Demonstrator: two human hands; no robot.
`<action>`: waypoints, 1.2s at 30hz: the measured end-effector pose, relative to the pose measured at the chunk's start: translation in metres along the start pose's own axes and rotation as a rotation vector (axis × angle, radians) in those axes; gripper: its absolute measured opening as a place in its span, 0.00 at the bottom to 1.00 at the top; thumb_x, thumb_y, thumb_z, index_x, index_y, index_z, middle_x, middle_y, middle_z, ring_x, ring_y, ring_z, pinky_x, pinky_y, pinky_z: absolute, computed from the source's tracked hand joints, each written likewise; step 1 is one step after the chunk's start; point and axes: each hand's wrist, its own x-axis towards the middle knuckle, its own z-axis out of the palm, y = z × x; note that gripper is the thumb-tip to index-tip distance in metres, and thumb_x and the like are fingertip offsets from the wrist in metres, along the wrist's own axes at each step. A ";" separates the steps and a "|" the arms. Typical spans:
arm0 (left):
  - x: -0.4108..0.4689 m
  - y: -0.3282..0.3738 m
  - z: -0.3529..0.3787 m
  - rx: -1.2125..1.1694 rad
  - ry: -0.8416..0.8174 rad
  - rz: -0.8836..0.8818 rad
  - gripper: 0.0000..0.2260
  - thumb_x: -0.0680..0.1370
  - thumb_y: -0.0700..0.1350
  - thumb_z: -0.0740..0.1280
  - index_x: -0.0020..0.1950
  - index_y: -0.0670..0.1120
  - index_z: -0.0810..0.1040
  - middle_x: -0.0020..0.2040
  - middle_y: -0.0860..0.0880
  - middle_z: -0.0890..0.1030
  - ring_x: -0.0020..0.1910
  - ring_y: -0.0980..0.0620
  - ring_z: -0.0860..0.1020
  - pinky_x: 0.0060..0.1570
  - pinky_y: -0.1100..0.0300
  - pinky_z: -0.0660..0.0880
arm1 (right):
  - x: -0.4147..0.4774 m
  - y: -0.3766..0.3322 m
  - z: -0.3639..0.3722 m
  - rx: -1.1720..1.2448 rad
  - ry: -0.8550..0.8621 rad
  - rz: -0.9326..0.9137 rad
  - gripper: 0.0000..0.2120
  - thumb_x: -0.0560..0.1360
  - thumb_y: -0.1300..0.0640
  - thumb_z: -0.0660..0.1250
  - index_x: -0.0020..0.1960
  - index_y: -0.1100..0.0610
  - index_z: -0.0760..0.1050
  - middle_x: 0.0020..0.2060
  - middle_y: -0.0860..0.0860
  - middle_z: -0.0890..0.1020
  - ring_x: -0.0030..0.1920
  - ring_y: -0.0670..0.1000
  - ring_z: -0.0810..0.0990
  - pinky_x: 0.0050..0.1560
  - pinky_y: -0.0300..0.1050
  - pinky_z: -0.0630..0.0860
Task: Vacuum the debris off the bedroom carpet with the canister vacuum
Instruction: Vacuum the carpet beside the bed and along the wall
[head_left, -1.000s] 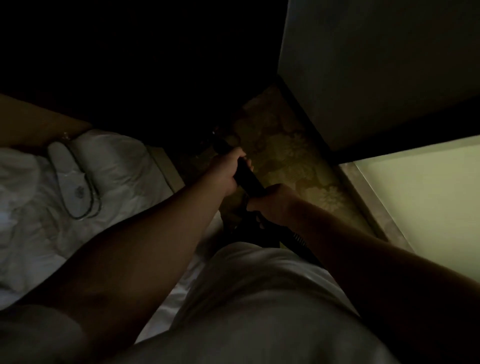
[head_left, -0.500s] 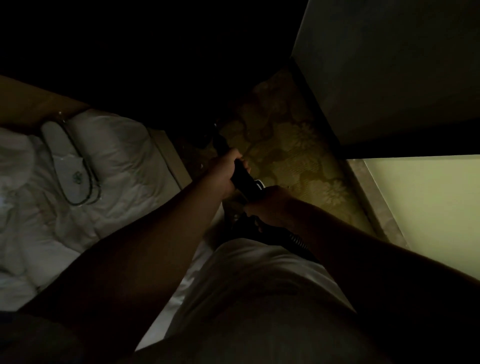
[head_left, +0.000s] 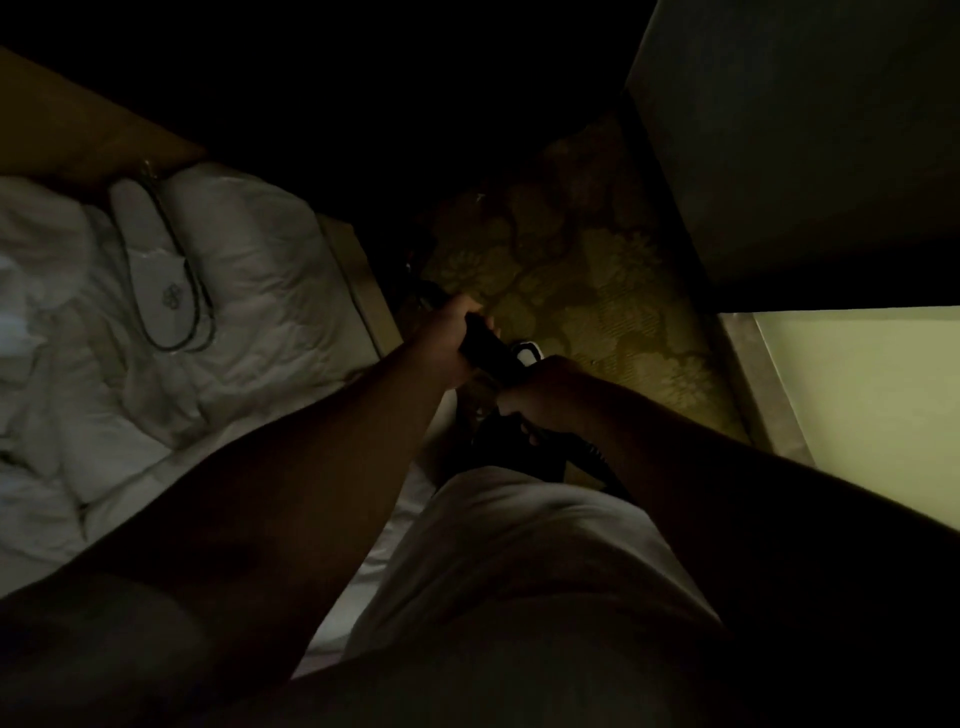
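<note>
1. My left hand (head_left: 451, 335): fingers (head_left: 474, 313) clenched round the black tubular vacuum wand (head_left: 485, 349), the farther of my two holds.
2. My right hand (head_left: 545, 392): fingers wrapped round the same wand, nearer my body, just behind a small white fitting (head_left: 527, 354) on the tube. The two hands are close together but apart.
3. Wand: runs diagonally between both hands and slants away and down to the left. Its far end is lost in shadow, so I cannot see the nozzle.
4. Black ribbed hose (head_left: 592, 458): leaves the wand below my right wrist.
5. Yellow-brown floral carpet (head_left: 597, 291): a dim strip directly beyond my hands. Debris cannot be made out.
6. Bed with rumpled white duvet (head_left: 270, 270): left of my left forearm. On it lies a white slipper (head_left: 150, 260), looped by a thin dark cable (head_left: 201, 296).
7. Brown wooden headboard (head_left: 78, 119): far left.
8. Dark flat panel (head_left: 805, 130): right of the carpet.
9. Pale yellow-green lit surface (head_left: 857, 415): below that panel.
10. My light-coloured shirt (head_left: 519, 571): lower centre.
</note>
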 end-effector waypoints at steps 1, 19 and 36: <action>-0.002 -0.005 0.003 -0.018 -0.011 0.003 0.09 0.81 0.41 0.62 0.42 0.42 0.72 0.36 0.47 0.73 0.36 0.52 0.75 0.44 0.58 0.76 | -0.003 0.006 -0.002 -0.004 0.006 -0.006 0.23 0.70 0.52 0.76 0.61 0.62 0.78 0.37 0.56 0.87 0.31 0.52 0.87 0.32 0.44 0.82; -0.091 -0.276 0.104 -0.115 -0.122 0.008 0.10 0.80 0.40 0.62 0.38 0.43 0.70 0.33 0.47 0.71 0.33 0.50 0.72 0.39 0.56 0.75 | -0.108 0.282 -0.031 -0.125 0.086 -0.022 0.11 0.72 0.53 0.76 0.50 0.58 0.82 0.44 0.57 0.86 0.40 0.56 0.85 0.40 0.47 0.81; -0.157 -0.451 0.073 -0.011 -0.222 -0.054 0.04 0.80 0.40 0.65 0.47 0.41 0.72 0.37 0.46 0.73 0.35 0.49 0.75 0.42 0.52 0.78 | -0.214 0.430 0.051 -0.016 0.023 0.116 0.08 0.78 0.59 0.71 0.51 0.63 0.76 0.40 0.59 0.83 0.40 0.58 0.83 0.52 0.53 0.84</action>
